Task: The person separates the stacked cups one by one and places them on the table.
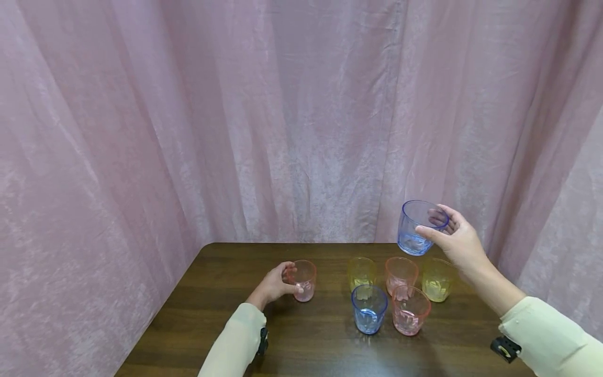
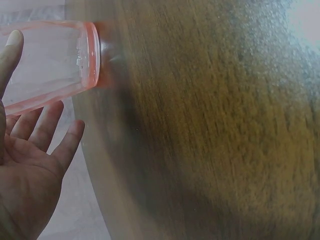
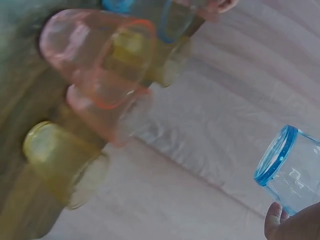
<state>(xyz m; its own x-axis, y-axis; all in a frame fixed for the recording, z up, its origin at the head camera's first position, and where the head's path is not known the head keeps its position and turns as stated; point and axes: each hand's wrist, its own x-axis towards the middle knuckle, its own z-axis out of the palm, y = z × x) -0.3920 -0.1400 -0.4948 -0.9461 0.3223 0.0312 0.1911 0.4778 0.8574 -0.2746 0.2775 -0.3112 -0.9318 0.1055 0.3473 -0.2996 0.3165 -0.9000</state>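
Note:
At the left of the group, a clear pink cup (image 1: 307,280) stands upright on the wooden table (image 1: 212,309). My left hand (image 1: 274,285) holds it from the left, thumb across the near side and fingers behind. The left wrist view shows the thumb over the cup's wall (image 2: 45,60), with the outer fingers spread apart. Raised above the table at the right, a clear blue cup (image 1: 411,230) is in my right hand (image 1: 459,243). The thumb lies along its near side and the fingers go round the far side. This cup stays nearly upright, slightly tilted.
Below the raised cup, several cups stand close together: a blue one (image 1: 369,311), a pink one (image 1: 410,314) in front, another pink one (image 1: 400,269) behind, and yellow ones at left (image 1: 361,269) and right (image 1: 437,283). A pink curtain (image 1: 301,131) hangs behind the table.

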